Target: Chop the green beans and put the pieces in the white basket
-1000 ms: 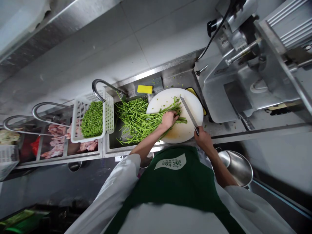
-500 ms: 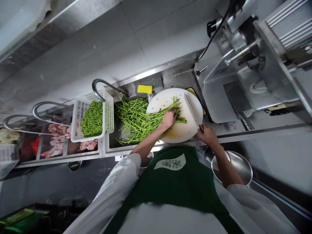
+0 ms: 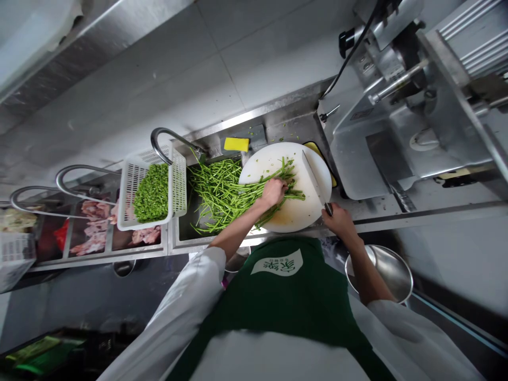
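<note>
My left hand (image 3: 274, 191) is closed over a bunch of long green stems (image 3: 254, 191), whose ends lie on a round white cutting board (image 3: 273, 155). Under my palm the fingers are partly hidden. In my right hand (image 3: 337, 218) is the dark handle of a kitchen knife (image 3: 313, 175). Its blade slants across the right part of the board, apart from the stem ends. More loose green stems (image 3: 216, 185) fill the sink (image 3: 183, 228) left of the board. Small green bits are scattered on the board.
A white basket (image 3: 178, 182) of chopped greens (image 3: 151, 193) stands to the left, beside a curved faucet (image 3: 159, 138). Raw meat (image 3: 93, 233) lies in the further basins. Behind the board is a yellow sponge (image 3: 236, 144). A metal slicing machine (image 3: 397, 121) occupies the right.
My view has shifted very slightly. Both hands, the knife and the bunch of stems keep nearly the same places on the board.
</note>
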